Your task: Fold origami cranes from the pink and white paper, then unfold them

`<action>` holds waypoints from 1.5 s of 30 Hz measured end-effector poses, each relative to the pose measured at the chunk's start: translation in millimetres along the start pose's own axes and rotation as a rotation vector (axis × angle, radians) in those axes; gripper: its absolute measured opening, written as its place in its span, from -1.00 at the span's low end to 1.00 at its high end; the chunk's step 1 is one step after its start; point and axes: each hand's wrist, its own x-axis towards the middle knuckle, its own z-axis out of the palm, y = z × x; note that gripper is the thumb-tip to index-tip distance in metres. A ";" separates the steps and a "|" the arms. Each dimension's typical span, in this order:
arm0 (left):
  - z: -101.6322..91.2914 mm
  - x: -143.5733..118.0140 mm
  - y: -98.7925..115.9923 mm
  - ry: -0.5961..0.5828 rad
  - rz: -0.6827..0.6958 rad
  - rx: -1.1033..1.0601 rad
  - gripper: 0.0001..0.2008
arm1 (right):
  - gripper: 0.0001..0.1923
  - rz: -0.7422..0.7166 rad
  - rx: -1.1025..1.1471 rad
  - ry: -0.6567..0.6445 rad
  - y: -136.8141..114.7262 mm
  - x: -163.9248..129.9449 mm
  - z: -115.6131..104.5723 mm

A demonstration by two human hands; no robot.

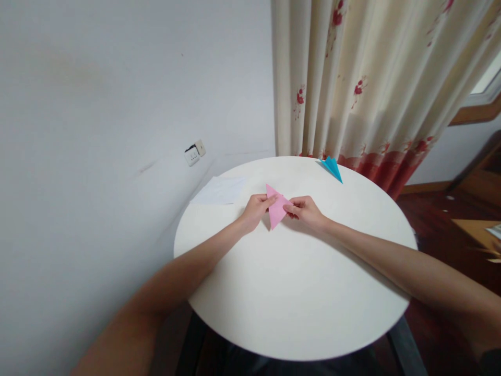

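Note:
A folded piece of pink paper (277,210), roughly triangular, is held up between my two hands over the table. My left hand (256,208) pinches its left side, thumb lying on the near face. On the other side, the thumb and fingers of my right hand (303,210) grip the right corner. One point of the paper aims up and away, another down toward me. My fingers behind the paper are partly hidden.
The round white table (305,292) stands against a wall with a socket (191,155). White paper sheets (219,190) lie at its left edge. A blue paper plane (332,169) rests near the far edge, beside a floral curtain (352,78).

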 end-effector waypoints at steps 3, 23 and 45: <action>-3.9 1.9 3.1 0.048 0.024 -0.045 -0.58 | -0.62 0.020 0.023 -0.024 -2.3 -1.4 -0.1; -2.5 0.5 -4.6 -0.136 -0.142 -0.137 -0.57 | -0.55 0.033 0.041 -0.041 1.7 0.4 -0.3; -19.0 15.2 1.8 0.202 -0.029 -0.190 -0.65 | -0.54 -0.031 -0.115 -0.085 -0.6 -0.4 -5.1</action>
